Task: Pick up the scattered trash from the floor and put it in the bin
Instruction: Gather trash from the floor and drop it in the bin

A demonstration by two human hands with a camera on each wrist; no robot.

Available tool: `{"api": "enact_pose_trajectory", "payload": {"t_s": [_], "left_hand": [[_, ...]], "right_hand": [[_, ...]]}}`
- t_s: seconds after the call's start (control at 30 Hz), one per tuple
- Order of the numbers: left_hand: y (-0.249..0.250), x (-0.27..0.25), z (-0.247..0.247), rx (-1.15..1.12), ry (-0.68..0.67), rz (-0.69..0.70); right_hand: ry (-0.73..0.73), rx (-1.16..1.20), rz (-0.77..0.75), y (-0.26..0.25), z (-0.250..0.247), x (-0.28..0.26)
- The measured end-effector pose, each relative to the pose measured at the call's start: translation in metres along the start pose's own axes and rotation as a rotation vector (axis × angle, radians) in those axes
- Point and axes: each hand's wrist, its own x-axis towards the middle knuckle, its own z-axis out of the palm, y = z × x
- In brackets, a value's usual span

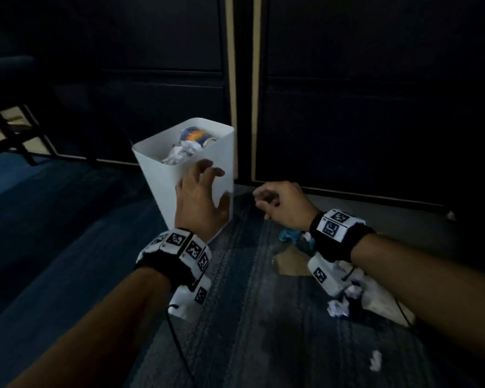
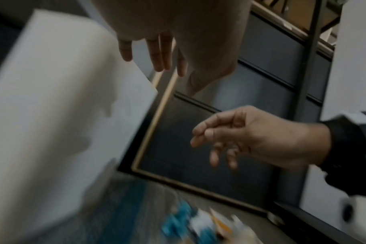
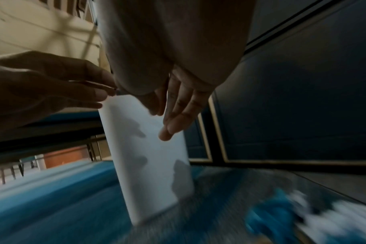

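Left hand (image 1: 199,197) spread empty, right hand (image 1: 283,204) loosely curled empty, bin (image 1: 163,180) upright, mouth up

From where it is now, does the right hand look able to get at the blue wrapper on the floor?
Probably yes. The right hand is empty, fingers loosely curled, and hangs beside the bin, just above the blue wrapper. Nothing visible lies between them; the wrist partly hides the pile.

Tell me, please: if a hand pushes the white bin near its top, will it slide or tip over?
The white bin is tall, narrow and tapers toward its base, so it probably tips. It looks thin-walled and holds only crumpled paper, so likely light. The carpet may grip its base rather than let it slide.
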Motion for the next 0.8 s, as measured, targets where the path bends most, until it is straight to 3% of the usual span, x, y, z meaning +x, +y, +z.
{"api": "enact_pose_trajectory", "payload": {"t_s": [0.13,0.37,0.5,0.57,0.67,0.73,0.8], "left_hand": [[0.039,-0.037,0.044,-0.126,-0.100,0.058],[0.096,-0.108,0.112,-0.225,-0.494,0.019],[0.129,-0.136,0.129,-0.112,-0.769,0.112],[0.142,-0.143,0.137,-0.198,-0.892,0.072],[0.151,-0.155,0.165,-0.137,-0.898,0.168],[0.147,-0.162,0.189,-0.039,-1.069,0.154],[0.141,-0.170,0.213,-0.010,-1.146,0.151]], "right_hand": [[-0.126,-0.081,0.117,0.025,-0.024,-0.050],[-0.280,-0.224,0.186,0.073,-0.063,-0.121],[-0.371,-0.317,0.244,0.101,-0.067,-0.163],[-0.470,-0.359,0.279,0.113,-0.064,-0.186],[-0.626,-0.366,0.363,0.127,-0.059,-0.223],[-0.711,-0.362,0.400,0.137,-0.054,-0.248],[-0.740,-0.387,0.374,0.144,-0.046,-0.268]]}}
